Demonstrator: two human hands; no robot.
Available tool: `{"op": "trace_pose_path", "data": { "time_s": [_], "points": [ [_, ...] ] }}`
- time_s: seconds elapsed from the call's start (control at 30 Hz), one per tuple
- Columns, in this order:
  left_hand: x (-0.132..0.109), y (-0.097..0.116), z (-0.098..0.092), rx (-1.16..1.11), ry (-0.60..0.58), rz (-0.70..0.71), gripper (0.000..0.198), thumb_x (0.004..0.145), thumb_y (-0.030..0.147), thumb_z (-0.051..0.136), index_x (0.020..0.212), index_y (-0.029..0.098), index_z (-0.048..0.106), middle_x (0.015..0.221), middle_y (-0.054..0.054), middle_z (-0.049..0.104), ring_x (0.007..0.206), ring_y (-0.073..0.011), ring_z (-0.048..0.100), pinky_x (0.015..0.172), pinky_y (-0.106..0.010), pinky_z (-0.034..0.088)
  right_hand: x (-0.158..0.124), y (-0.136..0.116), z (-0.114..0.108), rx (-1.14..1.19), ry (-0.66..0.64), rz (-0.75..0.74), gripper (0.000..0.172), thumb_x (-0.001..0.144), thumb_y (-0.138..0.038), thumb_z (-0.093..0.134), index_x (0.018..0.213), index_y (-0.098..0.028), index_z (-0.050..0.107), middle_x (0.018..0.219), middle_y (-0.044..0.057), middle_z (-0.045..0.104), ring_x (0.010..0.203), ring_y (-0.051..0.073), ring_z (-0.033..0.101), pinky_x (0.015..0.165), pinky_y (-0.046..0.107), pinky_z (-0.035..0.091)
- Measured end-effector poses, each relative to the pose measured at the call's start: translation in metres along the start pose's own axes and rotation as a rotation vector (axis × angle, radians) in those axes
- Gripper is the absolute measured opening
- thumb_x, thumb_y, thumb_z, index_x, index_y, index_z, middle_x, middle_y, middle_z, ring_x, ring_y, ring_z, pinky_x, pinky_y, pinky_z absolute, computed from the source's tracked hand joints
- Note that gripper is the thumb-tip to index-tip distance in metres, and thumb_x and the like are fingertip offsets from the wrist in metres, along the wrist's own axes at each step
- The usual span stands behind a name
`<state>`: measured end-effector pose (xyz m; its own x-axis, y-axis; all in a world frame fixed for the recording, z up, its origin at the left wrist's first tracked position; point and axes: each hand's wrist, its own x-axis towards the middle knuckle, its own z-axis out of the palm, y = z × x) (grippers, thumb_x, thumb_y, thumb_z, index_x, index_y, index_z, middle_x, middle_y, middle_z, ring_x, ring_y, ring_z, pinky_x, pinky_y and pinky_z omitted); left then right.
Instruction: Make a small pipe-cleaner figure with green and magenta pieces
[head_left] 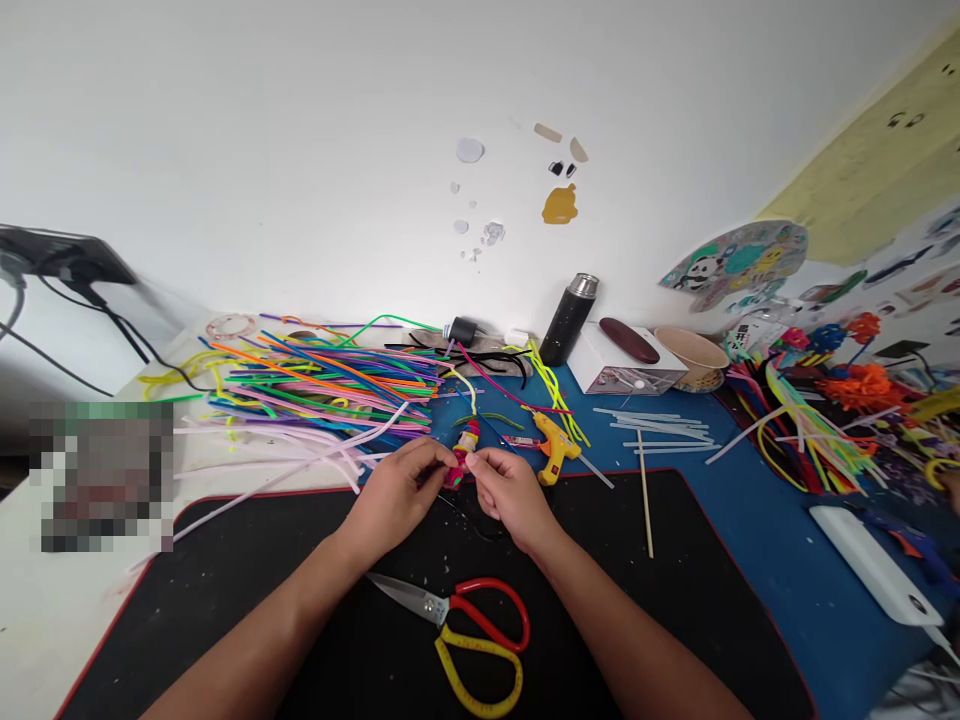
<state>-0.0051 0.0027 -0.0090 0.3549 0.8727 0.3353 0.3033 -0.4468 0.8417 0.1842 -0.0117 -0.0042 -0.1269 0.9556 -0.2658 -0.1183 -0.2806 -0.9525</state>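
Note:
My left hand (397, 495) and my right hand (514, 495) meet above the far edge of the black mat. Between their fingertips is a small pipe-cleaner figure (468, 438), with red and cream at the top and magenta below. Both hands are closed in a pinch on it, and the fingers hide part of its lower half. A yellow glue gun (556, 448) lies just beyond my right hand. Nearer to me, between my forearms, scissors (436, 607) with one red and one yellow handle rest on the mat, blades pointing left.
Many coloured pipe cleaners (330, 375) are heaped at the back left. Glue sticks (664, 428) and a wooden stick (645, 500) lie on the right. A black thermos (568, 322), a white box (600, 365) and a bowl (694, 352) stand along the wall. A white power strip (874, 565) is far right.

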Motion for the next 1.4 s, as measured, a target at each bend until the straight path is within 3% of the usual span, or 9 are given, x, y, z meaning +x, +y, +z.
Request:
{"op": "trace_pose_path", "data": {
  "time_s": [0.13,0.3,0.43,0.63,0.7,0.87,1.27,1.4],
  "points": [
    [0.0,0.004,-0.001,-0.056,-0.022,-0.061,0.02,0.098,0.02,0.057,0.103,0.024,0.075,0.101,-0.004,0.078,0.091,-0.0199,0.074,0.08,-0.029,0.054,0.0,-0.002,-0.001,-0.018,0.002,-0.014,0.045,0.083,-0.061,0.077,0.08,-0.018,0.066,0.044,-0.012,0.038,0.037,0.006,0.027,0.037,0.021,0.02],
    [0.002,0.005,-0.001,-0.202,-0.059,-0.161,0.016,0.092,0.034,0.072,0.104,0.025,0.079,0.104,-0.005,0.079,0.093,-0.0218,0.075,0.081,-0.03,0.058,0.0,-0.003,-0.001,-0.024,0.015,-0.036,0.045,0.083,-0.062,0.076,0.081,-0.018,0.066,0.044,-0.012,0.038,0.036,0.006,0.027,0.036,0.021,0.018],
    [0.003,0.004,0.001,-0.223,-0.004,-0.213,0.014,0.089,0.032,0.072,0.099,0.026,0.08,0.1,-0.004,0.081,0.092,-0.0227,0.076,0.082,-0.032,0.06,0.0,-0.003,0.0,-0.028,0.009,-0.031,0.045,0.083,-0.062,0.076,0.083,-0.017,0.068,0.044,-0.012,0.038,0.037,0.006,0.027,0.037,0.021,0.02],
    [0.003,0.001,0.003,-0.354,0.045,-0.414,0.024,0.085,0.042,0.076,0.099,0.022,0.077,0.092,-0.005,0.079,0.078,-0.0222,0.075,0.052,-0.025,0.056,0.0,-0.002,0.003,-0.07,-0.02,-0.028,0.047,0.086,-0.061,0.074,0.092,-0.015,0.074,0.044,-0.011,0.04,0.037,0.007,0.028,0.038,0.022,0.021],
    [0.005,0.0,0.002,-0.411,0.067,-0.444,0.028,0.082,0.044,0.078,0.098,0.021,0.076,0.092,-0.006,0.079,0.081,-0.0231,0.076,0.056,-0.027,0.06,0.0,-0.001,0.003,-0.097,-0.034,-0.036,0.049,0.087,-0.062,0.072,0.097,-0.014,0.076,0.044,-0.011,0.041,0.037,0.007,0.029,0.038,0.022,0.022],
    [0.008,-0.001,0.0,-0.545,0.09,-0.474,0.032,0.075,0.046,0.085,0.093,0.021,0.074,0.085,-0.003,0.08,0.087,-0.0246,0.079,0.084,-0.04,0.068,-0.001,-0.002,0.004,-0.141,-0.061,-0.042,0.052,0.089,-0.063,0.069,0.102,-0.012,0.076,0.044,-0.011,0.042,0.038,0.007,0.029,0.039,0.023,0.021],
    [0.008,-0.005,-0.001,-0.567,0.184,-0.507,0.034,0.071,0.043,0.09,0.09,0.018,0.075,0.08,-0.002,0.077,0.071,-0.0188,0.073,0.068,-0.031,0.061,-0.008,-0.006,0.011,-0.229,-0.112,-0.053,0.054,0.095,-0.064,0.063,0.106,-0.013,0.079,0.045,-0.01,0.044,0.037,0.008,0.032,0.041,0.022,0.025],
    [0.01,-0.003,-0.002,-0.622,0.25,-0.52,0.032,0.068,0.039,0.093,0.087,0.018,0.077,0.082,-0.002,0.077,0.073,-0.0176,0.072,0.069,-0.029,0.06,-0.009,-0.007,0.013,-0.246,-0.133,-0.066,0.057,0.097,-0.064,0.061,0.11,-0.012,0.079,0.046,-0.009,0.045,0.038,0.008,0.035,0.041,0.022,0.028]
  ]
}}
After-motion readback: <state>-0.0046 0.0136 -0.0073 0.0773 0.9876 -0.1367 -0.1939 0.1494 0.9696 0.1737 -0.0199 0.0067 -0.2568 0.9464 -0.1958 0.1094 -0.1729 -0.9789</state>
